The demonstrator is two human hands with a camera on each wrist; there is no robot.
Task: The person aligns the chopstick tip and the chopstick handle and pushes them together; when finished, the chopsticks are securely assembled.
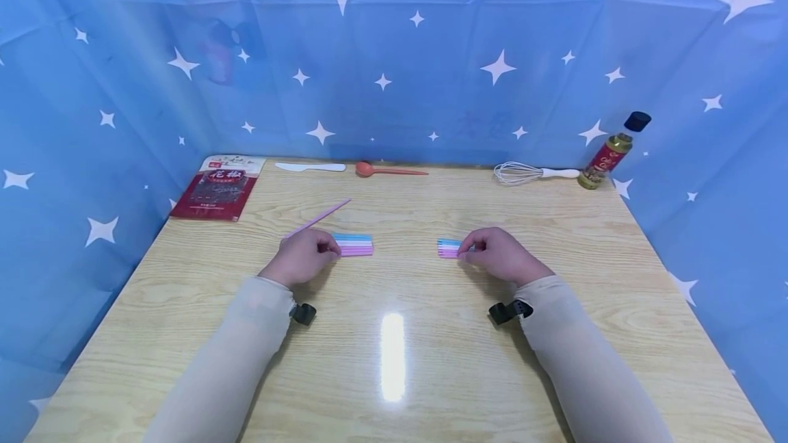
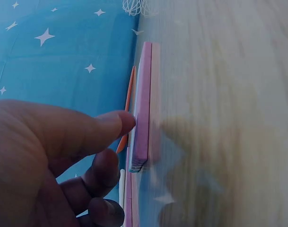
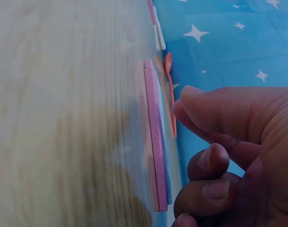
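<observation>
In the head view my left hand (image 1: 303,256) is at the left end of a flat row of thin blue, white and pink sticks (image 1: 356,245). One fingertip appears to touch the row in the left wrist view, where pink sticks (image 2: 143,104) show edge-on. A single pink stick (image 1: 320,217) lies slanted behind this hand. My right hand (image 1: 500,254) is over the right end of a similar row of sticks (image 1: 448,249). Seen from the right wrist, its thumb and forefinger come together just above the pink sticks (image 3: 155,137), other fingers loosely curled.
Along the back edge lie a red spice packet (image 1: 217,189), a white knife (image 1: 310,167), an orange spoon (image 1: 394,171) and a whisk (image 1: 532,173). An oil bottle (image 1: 606,159) stands at the back right. A blue star-patterned curtain (image 1: 394,46) surrounds the wooden table (image 1: 455,361).
</observation>
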